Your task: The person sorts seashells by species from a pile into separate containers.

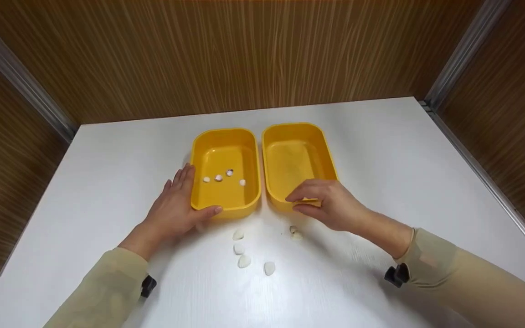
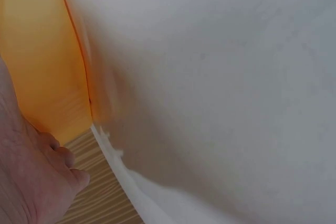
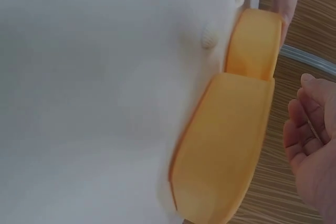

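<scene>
Two yellow boxes stand side by side in the head view. Inside the left box lie several small whitish shells, some with dark purplish marks. My left hand rests along that box's left wall, fingers straight, thumb on the near rim. My right hand hovers over the near rim of the right box, its fingers bent and parted from the thumb. I make out no thing held there. In the right wrist view its fingers are loosely curved. Part of the right box is hidden by the hand.
On the white table in front of the boxes lie several pale ribbed shells. A small brownish shell sits beside a pale one, below the right hand. Wood-grain panels enclose the table at the back and sides.
</scene>
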Available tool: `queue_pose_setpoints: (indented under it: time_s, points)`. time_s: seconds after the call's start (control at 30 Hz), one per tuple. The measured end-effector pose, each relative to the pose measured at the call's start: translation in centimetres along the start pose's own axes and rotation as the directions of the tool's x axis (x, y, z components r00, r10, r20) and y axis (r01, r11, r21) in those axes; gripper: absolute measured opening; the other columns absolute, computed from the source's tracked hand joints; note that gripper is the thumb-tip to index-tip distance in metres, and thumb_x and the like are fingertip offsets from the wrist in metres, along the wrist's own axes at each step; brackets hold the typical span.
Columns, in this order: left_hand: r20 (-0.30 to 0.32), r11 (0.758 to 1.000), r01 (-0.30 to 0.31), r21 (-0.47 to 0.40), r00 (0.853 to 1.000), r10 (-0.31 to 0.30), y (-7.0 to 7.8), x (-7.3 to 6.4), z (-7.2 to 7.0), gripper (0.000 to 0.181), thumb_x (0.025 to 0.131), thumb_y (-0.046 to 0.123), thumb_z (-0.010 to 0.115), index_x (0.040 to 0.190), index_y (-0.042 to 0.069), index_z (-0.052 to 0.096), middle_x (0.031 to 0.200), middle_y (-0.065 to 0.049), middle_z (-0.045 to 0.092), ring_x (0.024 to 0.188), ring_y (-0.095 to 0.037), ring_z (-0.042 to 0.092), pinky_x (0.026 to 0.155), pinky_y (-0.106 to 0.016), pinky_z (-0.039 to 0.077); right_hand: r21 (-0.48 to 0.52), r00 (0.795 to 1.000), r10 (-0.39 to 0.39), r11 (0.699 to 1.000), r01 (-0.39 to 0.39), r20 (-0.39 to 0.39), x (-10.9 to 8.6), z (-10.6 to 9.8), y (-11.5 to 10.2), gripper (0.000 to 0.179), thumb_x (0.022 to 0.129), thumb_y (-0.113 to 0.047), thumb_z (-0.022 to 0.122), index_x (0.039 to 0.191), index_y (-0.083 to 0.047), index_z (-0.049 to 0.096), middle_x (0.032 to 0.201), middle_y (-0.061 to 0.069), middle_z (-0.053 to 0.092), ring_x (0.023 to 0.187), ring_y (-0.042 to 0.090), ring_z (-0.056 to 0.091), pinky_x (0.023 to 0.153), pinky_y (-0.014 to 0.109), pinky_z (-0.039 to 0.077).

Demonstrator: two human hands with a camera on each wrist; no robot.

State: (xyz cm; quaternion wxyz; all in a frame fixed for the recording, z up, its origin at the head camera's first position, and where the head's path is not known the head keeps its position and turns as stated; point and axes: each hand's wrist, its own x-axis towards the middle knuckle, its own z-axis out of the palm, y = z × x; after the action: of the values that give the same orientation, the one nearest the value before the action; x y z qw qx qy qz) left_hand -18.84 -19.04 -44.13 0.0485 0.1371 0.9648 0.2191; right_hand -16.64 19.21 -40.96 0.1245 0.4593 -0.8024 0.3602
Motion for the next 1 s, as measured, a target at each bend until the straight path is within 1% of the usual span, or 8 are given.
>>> queue_pose_setpoints:
  time_s: [0.07, 0.27, 0.43, 0.57, 0.73, 0.8, 1.0]
  points:
    - [0.005, 1.0, 0.006, 0.002, 1.0, -0.006, 0.0, 0.0, 0.0, 0.127, 0.089, 0.08, 0.062, 0.17, 0.005, 0.0, 0.178, -0.015, 0.006, 0.164, -0.033, 0.003, 0.131, -0.055, 0.004, 0.004, 1.0, -0.005, 1.0, 0.005, 0.007, -0.7, 0.3, 0.0, 0.023, 0.086, 0.006, 0.084, 0.106, -0.004, 0.08, 0.102, 0.005, 0.079, 0.095, 0.023, 0.074, 0.082, 0.041, 0.064]
    - [0.013, 1.0, 0.012, 0.002, 1.0, -0.012, 0.0, 0.0, 0.1, 0.129, 0.088, 0.083, 0.061, 0.17, 0.006, -0.001, 0.178, -0.014, 0.005, 0.164, -0.032, 0.003, 0.131, -0.054, 0.003, -0.017, 0.999, 0.0, 1.0, 0.0, 0.042, -2.6, 1.0, -0.1, 0.023, 0.087, 0.004, 0.084, 0.106, -0.008, 0.079, 0.103, 0.001, 0.078, 0.093, 0.019, 0.074, 0.078, 0.032, 0.063]
    - [0.011, 1.0, 0.012, 0.0, 1.0, -0.012, 0.0, 0.0, 0.0, 0.127, 0.089, 0.08, 0.062, 0.17, 0.006, -0.002, 0.178, -0.014, 0.005, 0.164, -0.033, 0.003, 0.131, -0.054, 0.003, -0.025, 0.998, 0.0, 1.0, 0.002, 0.059, -3.5, 1.3, -0.2, 0.024, 0.086, 0.006, 0.083, 0.105, -0.008, 0.079, 0.102, -0.001, 0.078, 0.093, 0.018, 0.074, 0.081, 0.031, 0.063]
    - [0.014, 1.0, 0.018, -0.005, 1.0, -0.018, 0.0, 0.0, -0.1, 0.127, 0.09, 0.079, 0.062, 0.17, 0.007, -0.002, 0.178, -0.014, 0.003, 0.164, -0.032, 0.002, 0.131, -0.054, 0.002, -0.031, 0.998, -0.002, 1.0, 0.004, 0.059, -3.9, 1.8, 0.1, 0.024, 0.085, 0.009, 0.084, 0.102, -0.007, 0.079, 0.101, -0.001, 0.077, 0.091, 0.017, 0.074, 0.082, 0.03, 0.062]
    - [0.018, 1.0, 0.02, -0.009, 1.0, -0.02, 0.0, 0.0, -0.1, 0.126, 0.09, 0.08, 0.062, 0.17, 0.006, -0.003, 0.178, -0.013, 0.003, 0.164, -0.032, 0.002, 0.131, -0.054, 0.002, -0.056, 0.998, 0.004, 0.998, -0.001, 0.06, -4.1, 2.5, 0.5, 0.023, 0.084, 0.009, 0.084, 0.099, -0.008, 0.08, 0.098, -0.001, 0.077, 0.088, 0.017, 0.073, 0.079, 0.03, 0.062]
    - [0.017, 1.0, 0.018, -0.004, 1.0, -0.018, 0.0, 0.0, 0.0, 0.128, 0.089, 0.081, 0.061, 0.17, 0.005, -0.002, 0.178, -0.014, 0.003, 0.164, -0.033, 0.002, 0.131, -0.054, 0.003, -0.064, 0.997, 0.024, 0.998, -0.02, 0.071, -4.2, 2.7, 0.6, 0.023, 0.085, 0.009, 0.083, 0.099, -0.009, 0.081, 0.096, -0.001, 0.076, 0.087, 0.015, 0.072, 0.077, 0.029, 0.062]
    - [0.013, 1.0, 0.012, 0.008, 1.0, -0.012, -0.1, 0.0, -0.1, 0.131, 0.087, 0.085, 0.059, 0.169, 0.002, -0.002, 0.178, -0.016, 0.004, 0.164, -0.035, 0.004, 0.131, -0.055, 0.004, -0.075, 0.992, 0.078, 0.995, -0.071, 0.096, -4.3, 3.1, 0.8, 0.022, 0.089, 0.008, 0.08, 0.097, -0.012, 0.08, 0.094, -0.003, 0.074, 0.086, 0.013, 0.071, 0.077, 0.028, 0.061]
